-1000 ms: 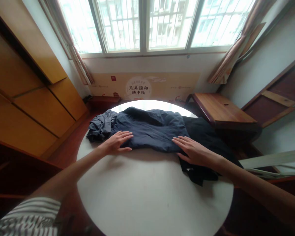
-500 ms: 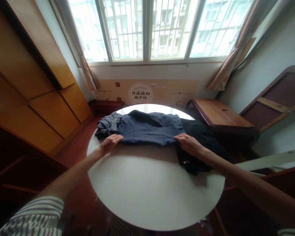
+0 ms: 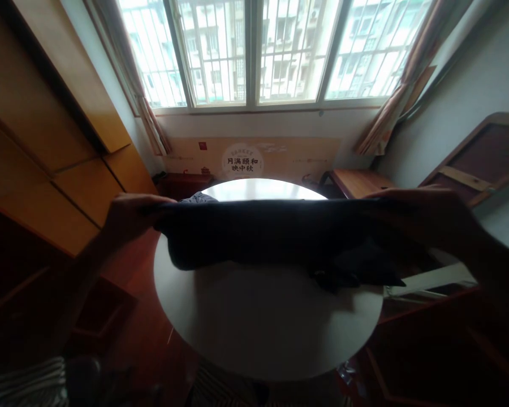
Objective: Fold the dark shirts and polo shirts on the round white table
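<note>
A dark blue garment [image 3: 254, 232] hangs stretched taut above the table, dark against the window light; its exact kind cannot be made out. My left hand [image 3: 138, 210] is closed on its upper left corner. At the upper right end, my right hand [image 3: 428, 206] grips it, with the fingertips lost in shadow. Beneath its right side a black cloth [image 3: 343, 277] lies crumpled on the round white table [image 3: 258, 333]. Behind its left end shows a bit of bunched grey cloth [image 3: 199, 197], mostly hidden.
Beyond the table are a barred window [image 3: 250, 56] and a wall banner [image 3: 288, 155]. Wooden cabinets [image 3: 68, 135] line the left. To the right stand a low wooden table [image 3: 358, 183] and a leaning framed panel [image 3: 479, 152].
Both hands have lifted the dark blue garment off the tabletop, moving up, nearer to me and farther apart. It now spans more widely and covers most of the cloth behind it.
</note>
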Motion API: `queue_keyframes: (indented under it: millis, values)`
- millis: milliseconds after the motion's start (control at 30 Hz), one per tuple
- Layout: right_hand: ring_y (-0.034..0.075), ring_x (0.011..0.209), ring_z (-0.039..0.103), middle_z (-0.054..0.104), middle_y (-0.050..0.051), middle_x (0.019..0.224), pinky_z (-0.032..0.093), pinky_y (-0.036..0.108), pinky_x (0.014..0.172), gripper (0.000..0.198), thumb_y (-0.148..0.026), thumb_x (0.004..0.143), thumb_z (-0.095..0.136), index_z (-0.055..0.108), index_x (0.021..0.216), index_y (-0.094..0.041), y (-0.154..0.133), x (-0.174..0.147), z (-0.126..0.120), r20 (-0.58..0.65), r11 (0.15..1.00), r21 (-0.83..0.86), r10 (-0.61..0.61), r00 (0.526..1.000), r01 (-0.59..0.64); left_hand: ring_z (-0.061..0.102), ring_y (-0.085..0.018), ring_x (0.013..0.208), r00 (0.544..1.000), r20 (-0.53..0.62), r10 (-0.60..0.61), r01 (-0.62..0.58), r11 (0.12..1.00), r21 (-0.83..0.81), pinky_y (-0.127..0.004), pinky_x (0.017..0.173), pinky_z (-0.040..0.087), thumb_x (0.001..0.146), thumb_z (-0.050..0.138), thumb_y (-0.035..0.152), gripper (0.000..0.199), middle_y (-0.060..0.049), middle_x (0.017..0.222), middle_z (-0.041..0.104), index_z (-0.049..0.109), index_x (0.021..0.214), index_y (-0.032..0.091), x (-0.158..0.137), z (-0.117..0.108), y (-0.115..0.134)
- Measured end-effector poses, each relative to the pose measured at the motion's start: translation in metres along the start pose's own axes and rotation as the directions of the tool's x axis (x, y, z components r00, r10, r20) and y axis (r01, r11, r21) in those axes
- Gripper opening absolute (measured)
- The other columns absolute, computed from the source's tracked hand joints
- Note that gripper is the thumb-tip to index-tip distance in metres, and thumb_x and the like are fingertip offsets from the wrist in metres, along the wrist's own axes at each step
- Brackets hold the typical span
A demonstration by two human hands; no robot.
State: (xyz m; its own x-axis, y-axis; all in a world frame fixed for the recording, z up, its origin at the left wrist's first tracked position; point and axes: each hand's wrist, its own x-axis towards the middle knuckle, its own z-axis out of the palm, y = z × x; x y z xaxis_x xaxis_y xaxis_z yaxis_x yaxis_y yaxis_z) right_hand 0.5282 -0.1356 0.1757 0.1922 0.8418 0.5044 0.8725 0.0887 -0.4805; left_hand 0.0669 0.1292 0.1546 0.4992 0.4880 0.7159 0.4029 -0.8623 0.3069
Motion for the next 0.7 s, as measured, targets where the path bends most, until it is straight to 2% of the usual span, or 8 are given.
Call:
queue_keyframes:
  millis: [67, 133, 267, 367, 433, 500, 600, 700]
  values:
    - [0.031, 0.078, 0.068, 0.071, 0.005, 0.081, 0.055, 0.047, 0.064, 0.026, -0.066, 0.076, 0.067, 0.071, 0.091, -0.045, -0.001, 0.019, -0.012, -0.073, 0.998, 0.044, 0.057, 0.996, -0.054, 0.068, -0.016, 0.068, 0.997, -0.005, -0.082, 0.082, 0.997, -0.016, -0.029, 0.069, 0.056, 0.073, 0.075, 0.056, 0.036, 0.005, 0.071, 0.071, 0.08, 0.087, 0.023, 0.037, -0.012, 0.002]
    - [0.031, 0.083, 0.066, 0.07, 0.003, 0.08, 0.055, 0.047, 0.07, 0.025, -0.062, 0.073, 0.073, 0.071, 0.09, -0.044, 0.009, 0.043, -0.013, -0.097, 0.99, 0.112, 0.099, 0.99, -0.088, 0.065, -0.015, 0.07, 0.981, 0.116, -0.155, 0.164, 0.984, -0.074, -0.03, 0.071, 0.055, 0.067, 0.081, 0.055, 0.044, 0.004, 0.066, 0.066, 0.078, 0.084, 0.014, 0.073, -0.009, -0.007]
    - [0.021, 0.075, 0.063, 0.069, 0.002, 0.078, 0.054, 0.037, 0.071, 0.023, -0.039, 0.068, 0.081, 0.071, 0.085, -0.028, 0.043, 0.088, 0.024, -0.024, 0.921, 0.34, 0.213, 0.977, -0.192, 0.061, -0.013, 0.067, 0.851, 0.421, -0.313, 0.435, 0.87, -0.231, -0.029, 0.066, 0.055, 0.061, 0.089, 0.042, 0.042, 0.0, 0.066, 0.065, 0.075, 0.082, 0.009, 0.108, 0.042, -0.047]
    - [0.016, 0.072, 0.063, 0.071, 0.004, 0.082, 0.055, 0.03, 0.069, 0.022, -0.027, 0.072, 0.078, 0.069, 0.089, -0.019, 0.066, 0.1, 0.073, 0.192, 0.757, 0.504, 0.371, 0.909, -0.416, 0.062, -0.016, 0.062, 0.745, 0.528, -0.408, 0.61, 0.736, -0.293, -0.03, 0.059, 0.054, 0.054, 0.092, 0.042, 0.043, -0.004, 0.067, 0.068, 0.075, 0.079, 0.012, 0.091, 0.098, -0.082]
    - [0.016, 0.07, 0.063, 0.07, 0.006, 0.078, 0.056, 0.03, 0.066, 0.021, -0.029, 0.073, 0.079, 0.067, 0.085, -0.016, 0.079, 0.093, 0.105, 0.37, 0.666, 0.493, 0.422, 0.827, -0.56, 0.063, -0.019, 0.06, 0.686, 0.56, -0.465, 0.678, 0.688, -0.259, -0.031, 0.057, 0.053, 0.048, 0.093, 0.043, 0.042, -0.004, 0.061, 0.066, 0.075, 0.071, 0.014, 0.064, 0.131, -0.099]
    - [0.017, 0.068, 0.063, 0.069, 0.006, 0.072, 0.057, 0.032, 0.063, 0.027, -0.036, 0.069, 0.083, 0.067, 0.076, -0.016, 0.091, 0.079, 0.131, 0.495, 0.654, 0.415, 0.422, 0.76, -0.633, 0.063, -0.021, 0.06, 0.639, 0.571, -0.515, 0.717, 0.668, -0.2, -0.031, 0.058, 0.053, 0.046, 0.093, 0.045, 0.04, -0.003, 0.055, 0.064, 0.073, 0.065, 0.015, 0.035, 0.154, -0.109]
    - [0.017, 0.071, 0.065, 0.069, 0.005, 0.076, 0.058, 0.03, 0.066, 0.035, -0.044, 0.065, 0.086, 0.069, 0.078, -0.017, 0.108, 0.059, 0.153, 0.583, 0.673, 0.333, 0.403, 0.706, -0.66, 0.067, -0.023, 0.065, 0.629, 0.493, -0.601, 0.755, 0.624, -0.203, -0.033, 0.064, 0.055, 0.047, 0.091, 0.048, 0.044, -0.005, 0.059, 0.066, 0.072, 0.068, 0.015, 0.004, 0.175, -0.12]
    - [0.016, 0.07, 0.064, 0.069, 0.005, 0.08, 0.057, 0.028, 0.064, 0.044, -0.046, 0.064, 0.087, 0.07, 0.093, -0.018, 0.115, 0.049, 0.159, 0.59, 0.676, 0.284, 0.435, 0.68, -0.68, 0.069, -0.024, 0.072, 0.649, 0.387, -0.655, 0.752, 0.628, -0.2, -0.036, 0.071, 0.056, 0.054, 0.089, 0.047, 0.048, -0.009, 0.074, 0.072, 0.073, 0.083, 0.012, -0.002, 0.181, -0.131]
